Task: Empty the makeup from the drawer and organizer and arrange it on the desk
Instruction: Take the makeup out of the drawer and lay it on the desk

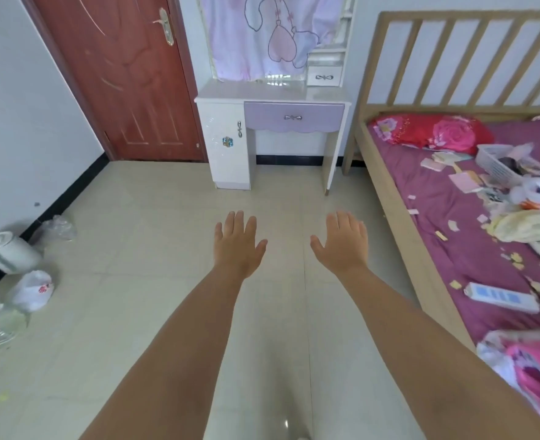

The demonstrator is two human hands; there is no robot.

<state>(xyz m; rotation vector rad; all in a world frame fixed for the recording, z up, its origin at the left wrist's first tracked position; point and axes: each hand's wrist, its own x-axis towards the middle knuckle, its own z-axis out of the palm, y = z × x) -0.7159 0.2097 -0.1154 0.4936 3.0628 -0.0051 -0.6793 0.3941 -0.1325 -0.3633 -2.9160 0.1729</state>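
A white dressing desk (pixel 271 92) stands against the far wall, its lilac drawer (pixel 294 117) closed. A small white organizer drawer (pixel 324 77) sits at the back right of the desktop, also closed. No makeup shows. My left hand (pixel 238 244) and my right hand (pixel 341 244) are stretched out in front of me over the tiled floor, fingers straight and spread, holding nothing. Both are well short of the desk.
A cloth (pixel 262 33) covers the mirror above the desk. A red door (pixel 119 74) is at left. A wooden bed (pixel 484 185) with scattered papers and a basket (pixel 500 163) lies at right. Jars and bags (pixel 14 252) sit by the left wall.
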